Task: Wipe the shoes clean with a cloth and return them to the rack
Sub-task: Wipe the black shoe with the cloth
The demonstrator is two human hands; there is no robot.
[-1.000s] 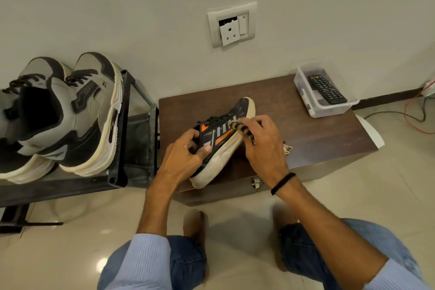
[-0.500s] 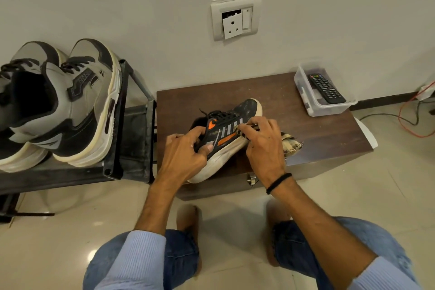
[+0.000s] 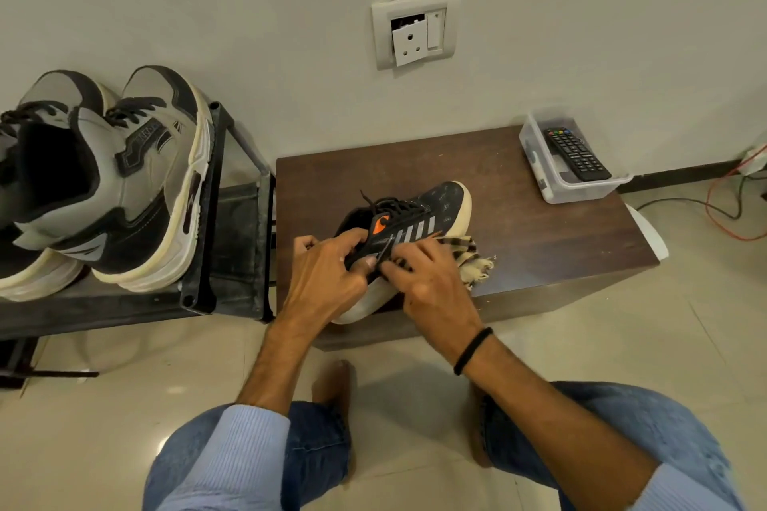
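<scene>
A black sneaker [image 3: 431, 212] with orange and grey stripes and a cream sole lies on its side on the dark wooden table [image 3: 539, 228], toe pointing to the far right. My left hand [image 3: 328, 274] grips its heel end. My right hand [image 3: 431, 282] presses a cream checked cloth [image 3: 473, 261] against the shoe's side near the sole; the cloth's frayed end sticks out to the right. A pair of grey and black high-top sneakers [image 3: 124, 187] stands on the black metal rack [image 3: 216, 220] at the left.
A clear plastic box [image 3: 548, 183] holding a black remote [image 3: 577, 153] sits on the table's far right corner. A wall socket [image 3: 415, 31] is above the table. Red and black cables [image 3: 730, 203] lie on the floor at right. My knees and bare feet are below.
My right hand with the cloth has slid down the shoe's side from the laces toward the sole and heel. The shoe has tipped a little; my left hand keeps its hold.
</scene>
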